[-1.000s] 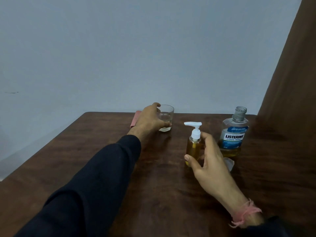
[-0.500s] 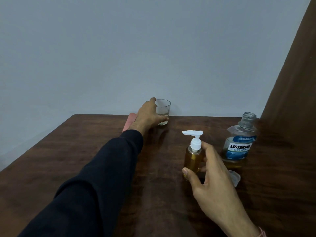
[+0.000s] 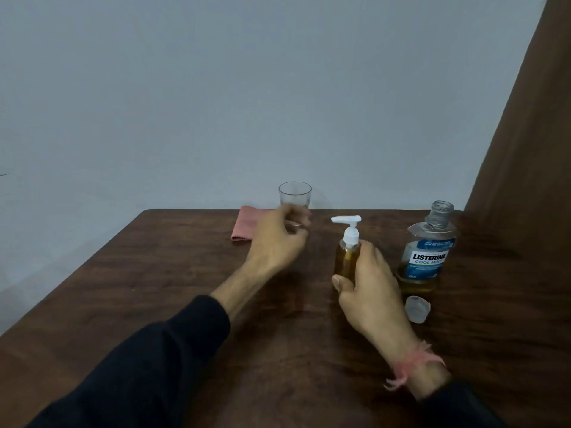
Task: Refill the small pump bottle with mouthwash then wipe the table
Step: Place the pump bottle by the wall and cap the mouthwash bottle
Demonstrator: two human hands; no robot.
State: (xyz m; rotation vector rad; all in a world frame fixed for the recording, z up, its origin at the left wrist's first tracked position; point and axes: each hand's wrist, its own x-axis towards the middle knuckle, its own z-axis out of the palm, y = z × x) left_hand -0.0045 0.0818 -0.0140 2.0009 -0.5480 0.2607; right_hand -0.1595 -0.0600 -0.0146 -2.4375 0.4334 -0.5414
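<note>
While the small pump bottle (image 3: pixel 347 261) was gripped upright on the table (image 3: pixel 154 288) by the right hand (image 3: pixel 367 288), the glass (image 3: pixel 295 195) was released at the far edge beside the pink cloth (image 3: pixel 245 223). The left hand (image 3: pixel 275 242) was withdrawn, loosely curled, holding nothing. The uncapped Listerine bottle (image 3: pixel 428 257) stood just right, its cap (image 3: pixel 417 308) lying nearby. Refilling was judged finished; capping and wiping remained.

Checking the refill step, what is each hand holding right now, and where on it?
The right hand grips the pump bottle around its amber body, below the white pump. The left hand holds nothing.
</note>
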